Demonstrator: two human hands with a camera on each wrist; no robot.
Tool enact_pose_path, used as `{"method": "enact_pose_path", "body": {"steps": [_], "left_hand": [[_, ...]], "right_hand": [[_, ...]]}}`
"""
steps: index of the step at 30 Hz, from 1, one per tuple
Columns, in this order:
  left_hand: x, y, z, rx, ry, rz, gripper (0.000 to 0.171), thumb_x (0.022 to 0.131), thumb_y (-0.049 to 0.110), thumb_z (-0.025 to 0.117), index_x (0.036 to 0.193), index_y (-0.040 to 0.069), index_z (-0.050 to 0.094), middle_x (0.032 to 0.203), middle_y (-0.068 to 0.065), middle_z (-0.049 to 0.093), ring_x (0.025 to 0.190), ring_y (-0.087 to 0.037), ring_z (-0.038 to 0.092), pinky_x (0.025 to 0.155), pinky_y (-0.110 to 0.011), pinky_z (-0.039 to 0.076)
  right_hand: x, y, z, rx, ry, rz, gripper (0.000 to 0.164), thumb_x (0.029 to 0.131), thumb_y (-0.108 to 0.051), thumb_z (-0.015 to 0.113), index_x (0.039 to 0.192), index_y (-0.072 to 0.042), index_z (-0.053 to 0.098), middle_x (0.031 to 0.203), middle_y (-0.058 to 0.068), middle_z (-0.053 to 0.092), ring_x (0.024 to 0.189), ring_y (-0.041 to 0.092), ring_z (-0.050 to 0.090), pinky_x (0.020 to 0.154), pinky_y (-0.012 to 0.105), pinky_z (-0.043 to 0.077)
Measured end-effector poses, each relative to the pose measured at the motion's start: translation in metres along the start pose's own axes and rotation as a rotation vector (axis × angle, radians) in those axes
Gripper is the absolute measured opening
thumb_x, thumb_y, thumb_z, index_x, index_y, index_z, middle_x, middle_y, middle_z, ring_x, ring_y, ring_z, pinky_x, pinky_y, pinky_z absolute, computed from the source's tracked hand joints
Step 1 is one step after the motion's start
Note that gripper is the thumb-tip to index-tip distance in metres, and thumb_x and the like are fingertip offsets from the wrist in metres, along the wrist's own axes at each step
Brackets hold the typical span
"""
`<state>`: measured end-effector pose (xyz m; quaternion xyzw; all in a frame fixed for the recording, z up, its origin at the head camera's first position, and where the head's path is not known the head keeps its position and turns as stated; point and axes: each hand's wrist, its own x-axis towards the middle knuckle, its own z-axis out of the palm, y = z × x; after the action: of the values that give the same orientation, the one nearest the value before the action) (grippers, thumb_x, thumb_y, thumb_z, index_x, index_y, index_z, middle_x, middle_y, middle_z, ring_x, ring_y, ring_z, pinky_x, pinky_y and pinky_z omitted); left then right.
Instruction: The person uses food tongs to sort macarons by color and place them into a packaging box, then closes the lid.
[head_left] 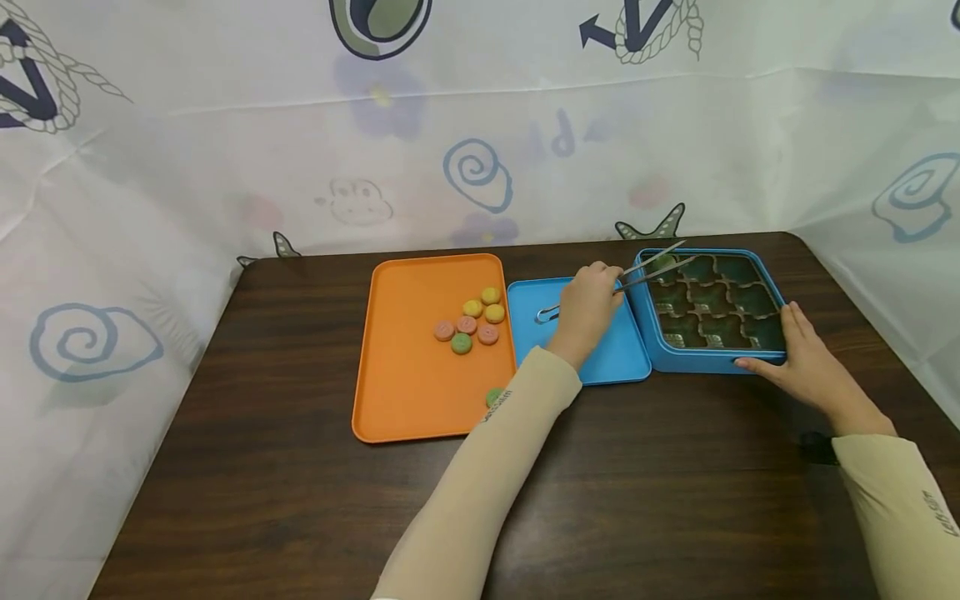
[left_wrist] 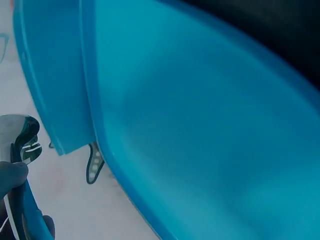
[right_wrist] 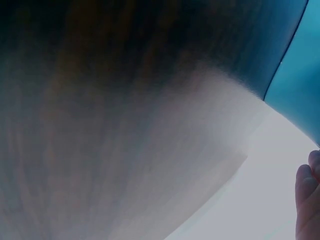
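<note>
My left hand (head_left: pixel 587 312) grips a pair of metal tongs (head_left: pixel 647 279) above the blue lid-like tray (head_left: pixel 618 354). The tongs' arms stand apart and reach over the far left compartment of the blue box (head_left: pixel 693 360), where a green disc (head_left: pixel 663 262) shows beneath them. Whether the tongs touch that disc, I cannot tell. In the left wrist view, part of the tongs (left_wrist: pixel 20 132) appears beside the left thumb. My right hand (head_left: pixel 813 367) rests against the box's near right corner, thumb along the front wall and extended fingers along the right side.
An orange tray (head_left: pixel 405 358) lies left of the blue tray, bearing yellow discs (head_left: pixel 491 296), pink discs (head_left: pixel 444 331) and green discs (head_left: pixel 461 343). My left sleeve crosses its near right corner. Dark dividers (head_left: pixel 705 304) split the box into several compartments. A white patterned cloth (head_left: pixel 262 167) hangs behind the table.
</note>
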<state>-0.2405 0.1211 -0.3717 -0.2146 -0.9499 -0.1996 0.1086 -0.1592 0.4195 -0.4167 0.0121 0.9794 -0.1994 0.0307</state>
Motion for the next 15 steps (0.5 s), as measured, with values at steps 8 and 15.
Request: {"method": "enact_pose_path", "body": {"steps": [8,15], "left_hand": [[-0.0028,0.0065,0.0084,0.042,0.012,0.009,0.037,0.091,0.028,0.064,0.127,0.018,0.062,0.119,0.003,0.064,0.108,-0.01,0.061,0.076,-0.017,0.053],[-0.0021,0.0094,0.0091,0.044,-0.001,0.013,0.043,0.091,0.029,0.064,0.132,0.017,0.057,0.125,0.0,0.059,0.113,-0.012,0.057,0.077,-0.018,0.054]], "right_hand": [[-0.0004,-0.0001,0.0007,0.007,0.004,0.003,0.114,0.088,-0.055,0.06,0.146,0.01,-0.014,0.152,0.036,-0.015,0.14,0.056,-0.005,0.108,0.071,0.01],[-0.0006,0.0003,0.0008,0.009,0.002,0.007,0.115,0.088,-0.055,0.059,0.146,0.011,-0.015,0.151,0.036,-0.016,0.14,0.055,-0.007,0.108,0.07,0.009]]}}
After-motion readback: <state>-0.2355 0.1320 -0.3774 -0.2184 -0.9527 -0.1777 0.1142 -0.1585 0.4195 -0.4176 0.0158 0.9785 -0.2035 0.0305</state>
